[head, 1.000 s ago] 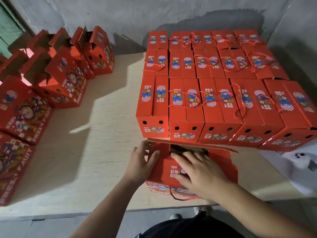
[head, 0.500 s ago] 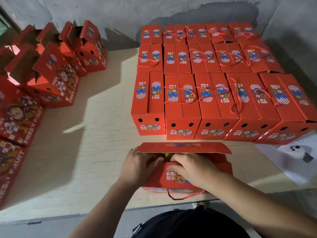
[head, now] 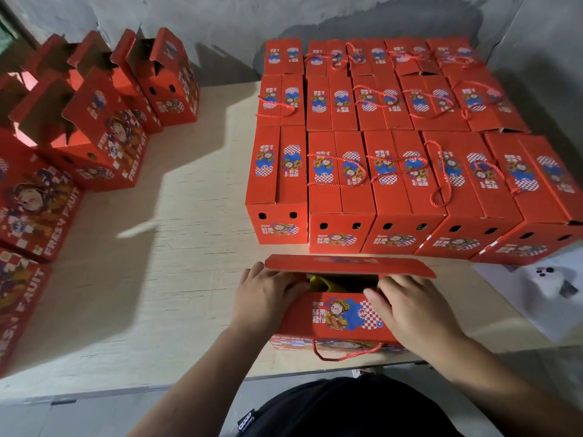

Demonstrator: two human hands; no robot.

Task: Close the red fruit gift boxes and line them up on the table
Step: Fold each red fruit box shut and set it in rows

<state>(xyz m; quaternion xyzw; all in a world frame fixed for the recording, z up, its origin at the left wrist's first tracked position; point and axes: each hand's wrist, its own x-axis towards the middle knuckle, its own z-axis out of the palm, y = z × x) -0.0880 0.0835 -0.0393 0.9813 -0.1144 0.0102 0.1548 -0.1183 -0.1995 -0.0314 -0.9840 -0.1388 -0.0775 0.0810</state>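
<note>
A red fruit gift box (head: 340, 313) stands at the table's near edge, its top half open. The far lid flap (head: 347, 264) sticks up and yellow fruit shows in the gap. My left hand (head: 268, 298) lies over the box's left top corner, fingers curled onto the near flap. My right hand (head: 407, 307) presses flat on the near flap at the right. A red rope handle (head: 344, 354) hangs down the front. Behind it, closed red boxes (head: 394, 171) stand in three tight rows.
Several open red boxes (head: 104, 134) stand along the table's left side, tops gaping. A white sheet with a pale object (head: 549, 282) lies at the right. Bare wooden table (head: 176, 247) stretches between the left boxes and the closed rows. Grey wall behind.
The far flap has swung up from the box top. My right hand slid from the middle of the near flap to its right end; my left hand moved onto the left corner.
</note>
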